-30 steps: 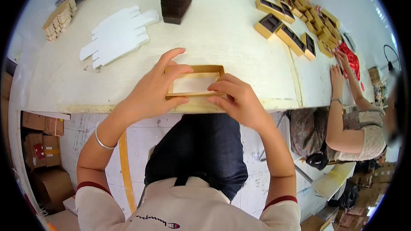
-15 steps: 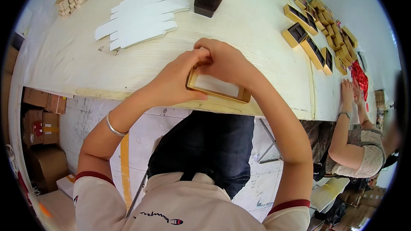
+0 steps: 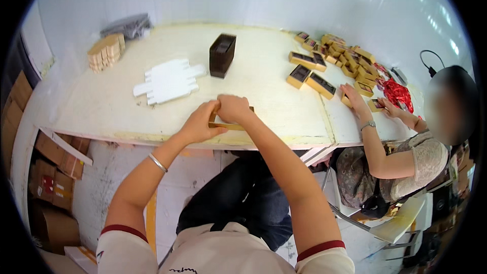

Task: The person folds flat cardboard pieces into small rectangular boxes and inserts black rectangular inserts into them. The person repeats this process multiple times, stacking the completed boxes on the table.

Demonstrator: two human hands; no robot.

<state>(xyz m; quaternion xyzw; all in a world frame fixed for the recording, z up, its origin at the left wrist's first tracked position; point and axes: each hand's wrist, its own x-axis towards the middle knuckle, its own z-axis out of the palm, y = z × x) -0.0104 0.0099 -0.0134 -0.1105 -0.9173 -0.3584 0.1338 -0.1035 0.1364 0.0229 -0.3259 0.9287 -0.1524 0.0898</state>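
A shallow open gold box (image 3: 234, 127) with a pale inside sits at the table's front edge before me. My left hand (image 3: 199, 123) is closed round its left end, the thumb along the near wall. From above, my right hand (image 3: 233, 109) reaches over the box, its fingers bent down at the far left corner and meeting those of the left hand. Its fingertips are hidden. Beyond the hands stand a tall stack of dark brown plastic trays (image 3: 221, 60) and, to its left, a pile of flat white die-cut cards (image 3: 170, 82).
Stacked tan card strips (image 3: 105, 52) and a grey plastic bag (image 3: 129, 26) lie far left. At right are gold boxes with dark inserts (image 3: 320, 85), a heap of gold boxes (image 3: 350, 58) and red ribbon (image 3: 398, 94). A co-worker's hand (image 3: 356, 102) handles boxes there. Cartons (image 3: 53, 187) stand below left.
The view has tilted up, bringing in more of the back wall and the co-worker. My hands stay on the gold box, and the right hand still bends over its far left corner.
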